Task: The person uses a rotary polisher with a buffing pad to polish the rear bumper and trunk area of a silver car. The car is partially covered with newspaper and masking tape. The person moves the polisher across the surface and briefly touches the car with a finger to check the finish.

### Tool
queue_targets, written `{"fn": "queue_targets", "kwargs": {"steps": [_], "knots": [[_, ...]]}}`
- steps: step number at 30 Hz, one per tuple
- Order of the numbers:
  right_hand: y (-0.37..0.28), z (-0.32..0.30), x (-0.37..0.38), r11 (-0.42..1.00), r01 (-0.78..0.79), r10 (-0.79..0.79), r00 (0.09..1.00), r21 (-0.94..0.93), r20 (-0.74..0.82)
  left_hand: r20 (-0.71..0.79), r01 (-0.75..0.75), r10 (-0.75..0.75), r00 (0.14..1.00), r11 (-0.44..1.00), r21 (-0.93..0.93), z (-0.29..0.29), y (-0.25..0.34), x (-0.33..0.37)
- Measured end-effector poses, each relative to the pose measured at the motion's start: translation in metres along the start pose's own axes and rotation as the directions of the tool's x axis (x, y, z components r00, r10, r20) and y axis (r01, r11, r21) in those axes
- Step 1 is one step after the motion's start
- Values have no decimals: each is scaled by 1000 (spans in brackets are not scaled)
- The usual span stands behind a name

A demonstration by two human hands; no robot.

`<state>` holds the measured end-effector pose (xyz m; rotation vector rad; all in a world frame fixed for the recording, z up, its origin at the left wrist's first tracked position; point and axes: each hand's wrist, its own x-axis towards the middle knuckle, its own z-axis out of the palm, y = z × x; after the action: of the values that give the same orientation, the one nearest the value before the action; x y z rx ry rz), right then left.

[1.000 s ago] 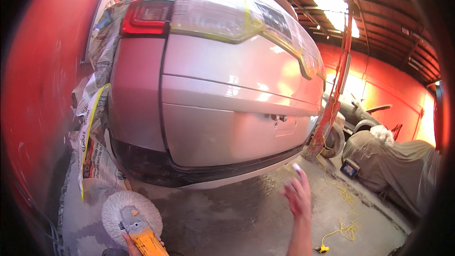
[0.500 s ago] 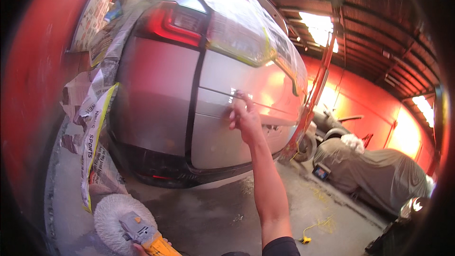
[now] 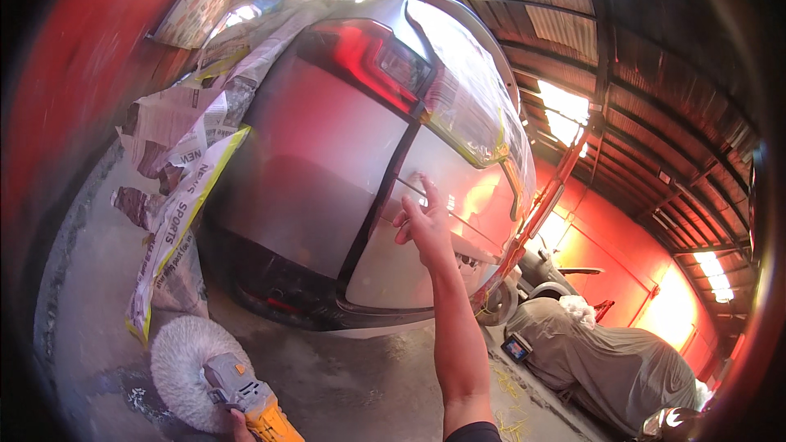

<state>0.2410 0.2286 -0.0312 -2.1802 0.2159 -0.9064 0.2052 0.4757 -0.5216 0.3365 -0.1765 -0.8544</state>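
My right hand (image 3: 422, 225) reaches out to the silver rear panel (image 3: 327, 164) of a car, its index finger stretched toward the panel and the other fingers loosely bent apart. The fingertip is at or very near the surface, close to a dark crease line; I cannot tell if it touches. Low on the left, my left hand (image 3: 239, 424) grips a yellow and grey power polisher (image 3: 246, 389). Its round, fluffy white pad (image 3: 190, 372) faces away, apart from the car. Only a few fingers of that hand show. Above sits the red tail light (image 3: 368, 57).
Newspaper masking (image 3: 184, 221) edged with yellow-green tape hangs off the car's left side. Clear plastic film (image 3: 467, 98) covers the rear window. A red post (image 3: 544, 205) rises to the right, near a cloth-covered vehicle (image 3: 606, 360) and a small screen (image 3: 516, 348).
The view has tilted and shifted, so the car sits farther right. My right hand's index finger now stretches out more, still at the rear panel. My left hand keeps hold of the polisher.
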Motion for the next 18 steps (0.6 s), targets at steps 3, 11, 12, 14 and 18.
{"fn": "queue_targets", "kwargs": {"steps": [3,11,12,14,18], "knots": [[-5,4,6,1000,0,-1,1000,-17,-29,7,-5,5,1000,1000,-7,3,1,1],[-23,-4,40,997,70,-71,995,-9,-75,4,-24,24,1000,1000,-2,7,4,1],[-25,-5,44,996,86,-83,985,14,-151,-11,-18,18,1000,1000,2,6,4,1],[-33,-7,51,997,51,-37,978,60,-206,-13,-14,14,1000,1000,14,7,6,1],[-40,-8,53,992,99,-89,987,72,-137,-10,-37,37,999,999,35,4,9,4]]}}
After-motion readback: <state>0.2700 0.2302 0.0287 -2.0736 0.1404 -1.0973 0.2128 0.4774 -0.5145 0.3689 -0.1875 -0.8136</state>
